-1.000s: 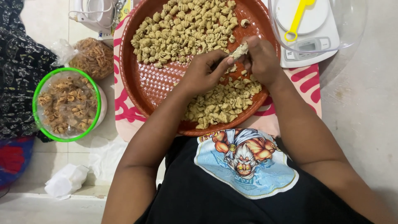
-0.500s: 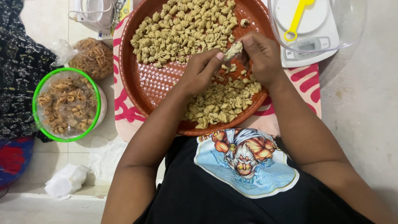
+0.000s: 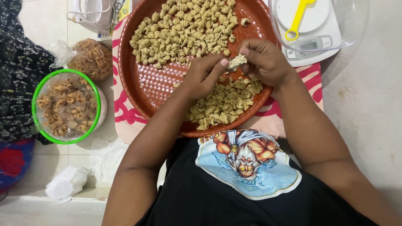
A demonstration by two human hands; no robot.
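A large round reddish-brown woven tray point(image 3: 142, 83) lay on a pink-patterned cloth point(image 3: 121, 113) on the floor, carrying a wide heap of small ridged dough shells point(image 3: 184, 29) at its far side and a second heap point(image 3: 222, 104) near the person. Left of the tray stood a green-rimmed bowl point(image 3: 35, 121) of browned shells, with a clear bag point(image 3: 90, 58) of more beside it. A white kitchen scale point(image 3: 314, 42) with a yellow spoon point(image 3: 295, 19) sat to the tray's right. Above the tray's middle the left hand point(image 3: 203, 75) and right hand point(image 3: 264, 60) met, each grip pinching one pale dough piece point(image 3: 236, 62) between thumb and fingertips, held just above the woven surface.
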